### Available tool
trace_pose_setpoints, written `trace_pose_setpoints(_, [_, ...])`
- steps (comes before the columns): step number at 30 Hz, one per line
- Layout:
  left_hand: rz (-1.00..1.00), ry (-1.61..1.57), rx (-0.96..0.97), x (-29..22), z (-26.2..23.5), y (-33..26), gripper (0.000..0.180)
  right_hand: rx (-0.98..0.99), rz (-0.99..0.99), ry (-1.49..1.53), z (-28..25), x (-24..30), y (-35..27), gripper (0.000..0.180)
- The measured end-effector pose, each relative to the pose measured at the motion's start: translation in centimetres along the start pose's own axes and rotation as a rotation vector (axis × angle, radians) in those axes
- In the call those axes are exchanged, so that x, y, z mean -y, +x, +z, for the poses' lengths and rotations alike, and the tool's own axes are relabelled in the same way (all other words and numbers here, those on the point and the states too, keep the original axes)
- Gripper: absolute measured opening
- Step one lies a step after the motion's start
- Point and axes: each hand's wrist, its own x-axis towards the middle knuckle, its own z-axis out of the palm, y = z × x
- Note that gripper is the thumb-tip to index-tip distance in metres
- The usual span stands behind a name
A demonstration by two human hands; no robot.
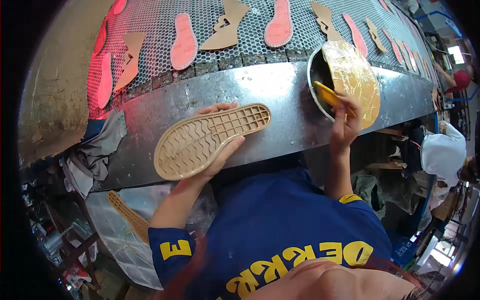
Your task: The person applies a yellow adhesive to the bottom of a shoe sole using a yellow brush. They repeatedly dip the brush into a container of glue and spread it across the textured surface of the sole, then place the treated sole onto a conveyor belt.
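1. Task thing: one tan shoe sole (212, 137), held above the near half of the steel tabletop (280, 125), left of the middle of its length. Tread side up: wavy ridges on the broad end, square grid on the narrow end. Broad end points to the near left, narrow end to the far right. Cannot tell whether it touches the metal.
2. Left grip (226, 153): pinching the sole at its middle, thumb along the near edge, fingertips showing past the far edge; palm hidden beneath.
3. Right grip (346, 120): fingers pressed together on a flat yellow tool (327, 94), its free end over the open part of a round pan (320, 74).
4. Pan stands toward the tabletop's right side, lapping its far edge. A yellowish, streaked board (355, 82) covers its right part.
5. Beyond the far edge: a mesh bed (155, 30) bearing pink insoles (184, 42) and tan cut-out pieces (225, 25), set apart from one another.
6. Tabletop's left end: crumpled grey cloth (102, 145) hanging over.
7. Below the near left corner: clear plastic sheeting (125, 250) with a brown gridded sole (127, 215); cannot tell whether inside or on top.
8. Far right: a co-worker in white (444, 150).
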Motion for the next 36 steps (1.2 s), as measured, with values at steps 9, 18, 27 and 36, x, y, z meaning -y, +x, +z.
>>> trace_pose_setpoints(9, [0.204, 0.523, 0.035, -1.6, 1.3, -0.3, 0.062, 0.051, 0.082, 0.034, -0.8, -0.8, 0.3, 0.011])
trace_pose_setpoints(18, [-0.026, 0.750, 0.076, -3.8, 1.8, 0.0, 0.055, 0.078, -0.298, 0.070, 2.8, 2.5, -1.0, 0.019])
trace_pose_setpoints(27, [0.143, 0.701, 0.021, -1.9, 2.8, -0.3, 0.056, 0.231, -0.125, 0.367, 5.6, 4.4, -4.0, 0.021])
trace_pose_setpoints(36, [-0.051, -0.236, -0.150, 1.5, 2.7, -0.4, 0.042, 0.368, -0.304, 0.463, 5.0, 6.4, -4.7, 0.030])
